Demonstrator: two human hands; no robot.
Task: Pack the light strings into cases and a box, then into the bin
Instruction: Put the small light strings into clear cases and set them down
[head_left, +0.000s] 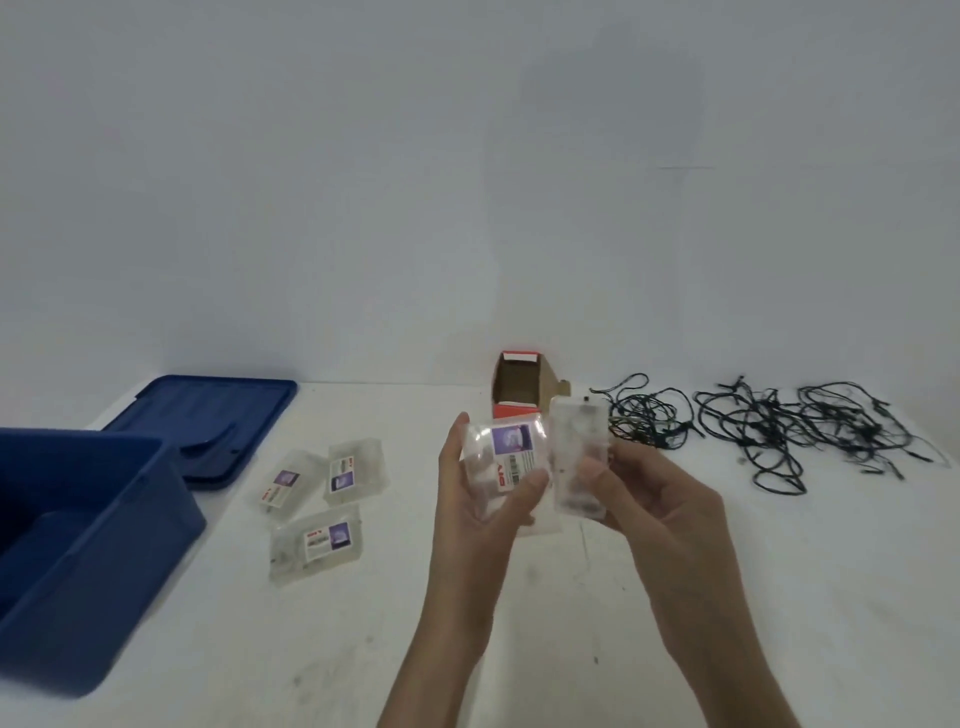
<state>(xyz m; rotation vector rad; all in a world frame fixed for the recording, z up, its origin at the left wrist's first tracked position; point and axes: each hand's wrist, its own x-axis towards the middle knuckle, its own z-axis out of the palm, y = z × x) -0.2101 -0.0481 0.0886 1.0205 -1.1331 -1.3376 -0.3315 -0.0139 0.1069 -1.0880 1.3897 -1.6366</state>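
Light strings (769, 431): dark, thin-wired, lying in loose tangled heaps on the white worktop (571, 623), spread side to side along its far right; beyond and to the right of both hands, touching neither. Held case (506, 452): clear plastic, printed label facing the camera, tilted with its long axis leaning; gripped in the left hand (467, 499), thumb across the lower front, fingers curled round the left side. Clear oblong pack (579, 457): long axis near upright, dark spot at its top end, contents blurred; pinched by the right hand (660, 509), thumb on the front, just beside the held case. Box (519, 384): red card, open mouth facing the camera, standing directly behind the hands. Spare cases, three: clear, labelled, flat on the worktop left of the hands (283, 483) (356, 470) (317, 543). Bin (93, 519): blue, open, far left. Lid (208, 415): blue, lying flat behind the bin.
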